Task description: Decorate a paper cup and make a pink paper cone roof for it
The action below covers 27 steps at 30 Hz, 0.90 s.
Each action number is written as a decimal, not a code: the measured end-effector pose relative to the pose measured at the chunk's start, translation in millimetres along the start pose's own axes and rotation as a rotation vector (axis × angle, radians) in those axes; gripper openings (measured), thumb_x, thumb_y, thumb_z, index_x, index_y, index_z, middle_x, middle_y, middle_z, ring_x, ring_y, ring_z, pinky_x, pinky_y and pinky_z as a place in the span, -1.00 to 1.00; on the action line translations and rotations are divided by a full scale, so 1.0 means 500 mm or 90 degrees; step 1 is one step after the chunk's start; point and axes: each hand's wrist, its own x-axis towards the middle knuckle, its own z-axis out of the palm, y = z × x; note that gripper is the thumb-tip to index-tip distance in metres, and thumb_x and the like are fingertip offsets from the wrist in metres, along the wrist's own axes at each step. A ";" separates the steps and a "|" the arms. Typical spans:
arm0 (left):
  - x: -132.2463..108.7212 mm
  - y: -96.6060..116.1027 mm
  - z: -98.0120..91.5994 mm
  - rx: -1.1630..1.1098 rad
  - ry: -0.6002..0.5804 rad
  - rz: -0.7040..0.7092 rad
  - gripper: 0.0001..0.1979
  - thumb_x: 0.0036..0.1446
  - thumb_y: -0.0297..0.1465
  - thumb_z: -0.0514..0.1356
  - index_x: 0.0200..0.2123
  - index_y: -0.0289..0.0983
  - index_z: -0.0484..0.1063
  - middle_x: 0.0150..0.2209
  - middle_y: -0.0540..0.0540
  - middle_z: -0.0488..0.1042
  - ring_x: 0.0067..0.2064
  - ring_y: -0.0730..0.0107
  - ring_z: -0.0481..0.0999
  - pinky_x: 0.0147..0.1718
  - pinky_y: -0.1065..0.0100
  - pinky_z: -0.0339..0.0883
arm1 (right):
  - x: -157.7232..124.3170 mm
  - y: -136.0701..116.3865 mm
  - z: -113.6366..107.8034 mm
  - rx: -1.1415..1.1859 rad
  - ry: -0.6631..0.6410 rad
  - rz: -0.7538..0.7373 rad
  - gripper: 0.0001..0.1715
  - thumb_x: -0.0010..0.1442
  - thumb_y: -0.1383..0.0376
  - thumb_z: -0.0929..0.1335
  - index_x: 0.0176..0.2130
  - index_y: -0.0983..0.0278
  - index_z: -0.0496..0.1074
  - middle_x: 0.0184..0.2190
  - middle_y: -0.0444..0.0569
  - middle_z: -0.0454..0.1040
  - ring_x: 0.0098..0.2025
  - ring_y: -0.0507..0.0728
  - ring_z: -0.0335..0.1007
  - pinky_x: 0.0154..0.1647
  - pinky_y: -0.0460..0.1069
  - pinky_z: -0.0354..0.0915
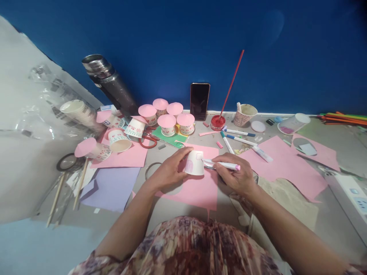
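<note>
A white paper cup (195,168) lies tipped within the grip of my left hand (172,170), its fingers wrapped around the base and side. On its wall are a purple-shaded arch and a small outlined rectangle. In my right hand (236,177) is a marker pen (226,165) with a pink end, its tip against the cup by the rectangle. Beneath both hands lies a sheet of pink paper (210,194). Decorated cups with pink cone tops (166,125) stand several together behind my left hand. More decorated cups (119,140) lie farther left.
Red-handled scissors (148,143) lie beyond my left wrist. A phone (200,101) leans on the blue wall, near a red pot (218,123) with a stick. Markers (240,139) and cut pink paper (282,164) lie rightward. At left stands a dark flask (114,86); a power strip (348,194) is far right.
</note>
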 end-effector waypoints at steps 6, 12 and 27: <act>-0.002 -0.001 -0.001 -0.008 0.001 -0.006 -0.28 0.15 -0.28 0.36 0.35 -0.07 0.23 0.36 -0.16 0.33 0.35 0.01 0.35 0.30 0.06 0.31 | 0.003 0.000 -0.007 -0.029 0.016 0.006 -0.84 0.35 0.30 0.37 -0.23 0.19 0.58 -0.40 -0.03 0.67 -0.41 0.13 0.59 -0.34 0.01 0.48; -0.001 0.001 0.000 -0.001 0.006 0.002 -0.27 0.14 -0.28 0.38 0.35 -0.08 0.23 0.38 -0.17 0.31 0.37 0.00 0.33 0.33 0.04 0.28 | 0.004 -0.008 -0.004 -0.029 0.011 0.006 -0.87 0.37 0.29 0.37 -0.21 0.18 0.57 -0.38 -0.04 0.67 -0.40 0.13 0.59 -0.35 -0.01 0.47; -0.002 0.005 0.002 0.003 -0.003 0.017 -0.28 0.13 -0.39 0.35 0.34 -0.09 0.23 0.37 -0.14 0.31 0.36 0.04 0.35 0.31 0.10 0.31 | 0.003 -0.008 0.005 -0.037 0.018 0.016 -0.86 0.35 0.31 0.37 -0.24 0.18 0.56 -0.39 -0.03 0.67 -0.39 0.15 0.59 -0.32 0.02 0.46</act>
